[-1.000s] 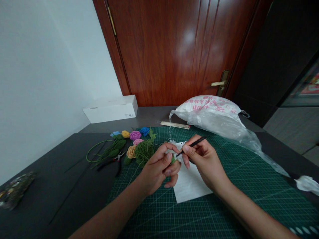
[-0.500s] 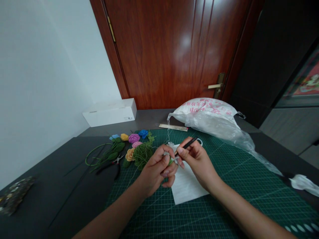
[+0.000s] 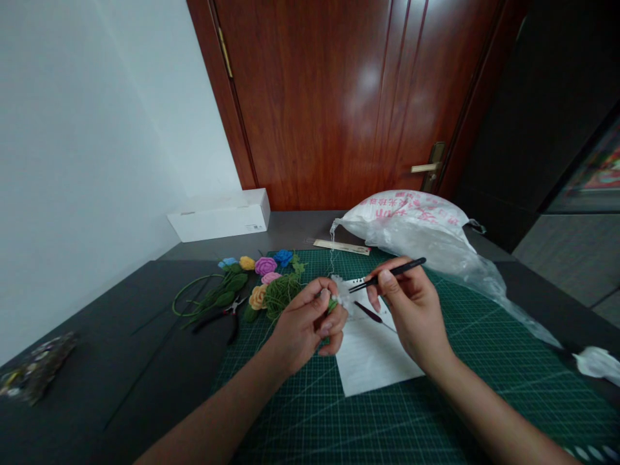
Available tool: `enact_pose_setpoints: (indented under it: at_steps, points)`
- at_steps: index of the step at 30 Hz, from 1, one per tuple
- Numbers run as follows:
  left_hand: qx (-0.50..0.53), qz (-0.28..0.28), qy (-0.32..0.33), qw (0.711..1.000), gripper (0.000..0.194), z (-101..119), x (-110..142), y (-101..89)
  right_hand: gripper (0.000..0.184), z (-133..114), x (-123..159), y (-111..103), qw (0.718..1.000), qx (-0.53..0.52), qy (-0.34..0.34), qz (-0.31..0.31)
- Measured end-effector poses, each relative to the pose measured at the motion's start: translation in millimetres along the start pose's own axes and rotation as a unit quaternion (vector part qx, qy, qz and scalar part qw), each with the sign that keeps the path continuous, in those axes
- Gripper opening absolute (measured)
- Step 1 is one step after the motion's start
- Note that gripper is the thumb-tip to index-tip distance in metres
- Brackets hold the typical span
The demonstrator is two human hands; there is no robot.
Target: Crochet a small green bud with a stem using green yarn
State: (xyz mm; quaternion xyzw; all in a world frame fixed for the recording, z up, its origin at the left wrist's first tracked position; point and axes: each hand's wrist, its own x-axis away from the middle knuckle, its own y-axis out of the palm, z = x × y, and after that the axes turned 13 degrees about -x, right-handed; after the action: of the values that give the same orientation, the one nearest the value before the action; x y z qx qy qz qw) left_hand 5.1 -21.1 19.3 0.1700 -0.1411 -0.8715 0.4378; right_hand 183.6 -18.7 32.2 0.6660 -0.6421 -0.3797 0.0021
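My left hand (image 3: 312, 316) is closed around a small crocheted flower (image 3: 343, 294) with white, fluffy edging and a green part between the fingers. My right hand (image 3: 409, 303) grips black tweezers (image 3: 394, 270) between thumb and fingers. Their slim tips are slightly apart and point left at the white edging; whether they touch it I cannot tell. Beneath the hands lies a white paper sheet (image 3: 372, 358). On it rests a thin tool with a dark handle (image 3: 368, 312), its far end hidden near my right hand.
Crocheted flowers (image 3: 265, 265) and a green yarn bundle (image 3: 283, 294) sit left on the green cutting mat (image 3: 300, 400). Pliers (image 3: 220, 316) lie beside them. A ruler (image 3: 341, 247), a plastic sack (image 3: 411, 223) and a white box (image 3: 220, 219) are behind. A small bag (image 3: 39, 371) lies far left.
My right hand has drawn back to the right from my left hand, bringing the tweezers' tips into view. The dark-handled tool on the paper now shows. The view has shifted slightly.
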Motion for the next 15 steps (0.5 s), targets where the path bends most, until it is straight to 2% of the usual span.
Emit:
enact_pose_setpoints:
  at_steps: [6,15]
  points:
    - [-0.002,-0.002,-0.001,1.000,0.018,1.5,1.4,1.0,0.015,-2.8,6.3,7.1,0.998,0.038,0.004,-0.039]
    - [-0.001,-0.008,-0.008,1.000,0.015,1.8,1.9,3.9,0.013,-1.8,9.6,9.2,0.998,0.049,-0.009,-0.024]
